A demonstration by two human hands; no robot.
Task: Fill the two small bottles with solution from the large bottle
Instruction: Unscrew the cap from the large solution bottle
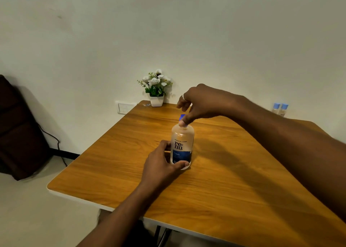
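Uncapping step: left hand (159, 164) clamps large bottle (182, 143) upright on table (243, 181), right hand (198, 104) fingers pinch blue cap (182, 116); next likely twist off, fetch small bottles (280, 109)

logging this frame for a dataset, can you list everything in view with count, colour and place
large bottle: 1, clear with blue label, upright mid-table
cap: 1, blue, on the large bottle
small bottles: 2, clear with light blue caps, side by side at the far right
potted plant: 1, white flowers, white pot, far table corner
table: 1, wood-brown top
switch plate: 1, white, on the wall left of the plant
seat: 1, dark brown, far left
left hand: 1, grips the large bottle's lower body
right hand: 1, ring on one finger, pinches the cap
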